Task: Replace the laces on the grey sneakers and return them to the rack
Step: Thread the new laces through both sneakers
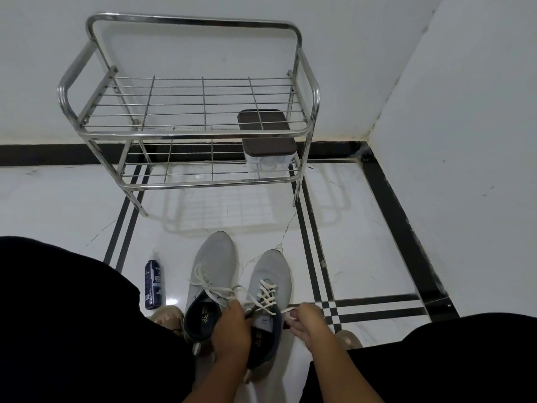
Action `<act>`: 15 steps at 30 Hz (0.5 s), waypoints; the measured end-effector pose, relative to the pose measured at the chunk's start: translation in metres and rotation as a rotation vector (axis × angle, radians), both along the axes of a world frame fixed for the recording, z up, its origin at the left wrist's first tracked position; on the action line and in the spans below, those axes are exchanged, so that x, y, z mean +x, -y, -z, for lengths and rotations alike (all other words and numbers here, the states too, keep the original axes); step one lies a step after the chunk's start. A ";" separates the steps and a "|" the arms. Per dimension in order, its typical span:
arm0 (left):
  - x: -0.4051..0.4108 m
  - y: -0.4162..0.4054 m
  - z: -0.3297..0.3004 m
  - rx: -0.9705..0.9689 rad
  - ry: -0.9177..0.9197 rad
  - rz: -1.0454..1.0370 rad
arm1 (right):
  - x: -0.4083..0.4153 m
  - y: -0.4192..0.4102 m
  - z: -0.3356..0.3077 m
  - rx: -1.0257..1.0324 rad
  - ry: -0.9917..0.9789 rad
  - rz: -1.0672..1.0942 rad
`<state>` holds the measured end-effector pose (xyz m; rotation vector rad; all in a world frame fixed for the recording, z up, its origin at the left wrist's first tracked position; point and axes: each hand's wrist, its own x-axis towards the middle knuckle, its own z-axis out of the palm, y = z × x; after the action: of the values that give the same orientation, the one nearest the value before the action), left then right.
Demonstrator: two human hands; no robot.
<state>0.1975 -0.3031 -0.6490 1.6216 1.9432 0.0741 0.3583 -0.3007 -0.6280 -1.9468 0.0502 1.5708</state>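
Seen from above, the left hand point(231, 330) has its fingers curled down over the collar of the right-hand grey knit sneaker point(268, 289), pinching a strand of its flat cream-white lace point(266, 290). The right hand point(303, 319) is closed in a pinch on the other end of that lace, pulled out sideways just past the shoe's edge. The fingertips of both hands are partly hidden by the knuckles.

The left-hand grey knit sneaker point(210, 274) stands touching the other one, toes pointing away, its cream lace lying loose across the tongue. Both shoes have dark navy linings and rest on the glossy white tiled floor point(357, 257) with black inlaid stripes.

Just to the left stands a small dark blue spray bottle point(153, 283); its label is too small to read. Farther back, against the white wall, is a two-tier shiny steel wire rack point(186, 112). On its lower tier sits a clear plastic box with a dark brown lid point(268, 132), partly crossed by the upper tier's bars. Black-clothed knees point(72, 315) fill both lower corners, cut off by the frame.
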 end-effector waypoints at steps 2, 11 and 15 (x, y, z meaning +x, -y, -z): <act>0.000 0.000 -0.002 -0.012 0.001 0.013 | 0.016 0.000 -0.023 0.016 0.076 0.132; -0.001 0.003 -0.002 0.016 0.021 0.067 | 0.043 -0.035 -0.065 0.303 0.852 0.023; -0.003 0.002 -0.002 -0.011 0.005 0.142 | -0.003 -0.003 0.002 0.124 0.484 -0.888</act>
<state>0.1947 -0.3046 -0.6469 1.7461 1.8158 0.0106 0.3549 -0.2973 -0.6299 -2.3248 -1.2204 1.4570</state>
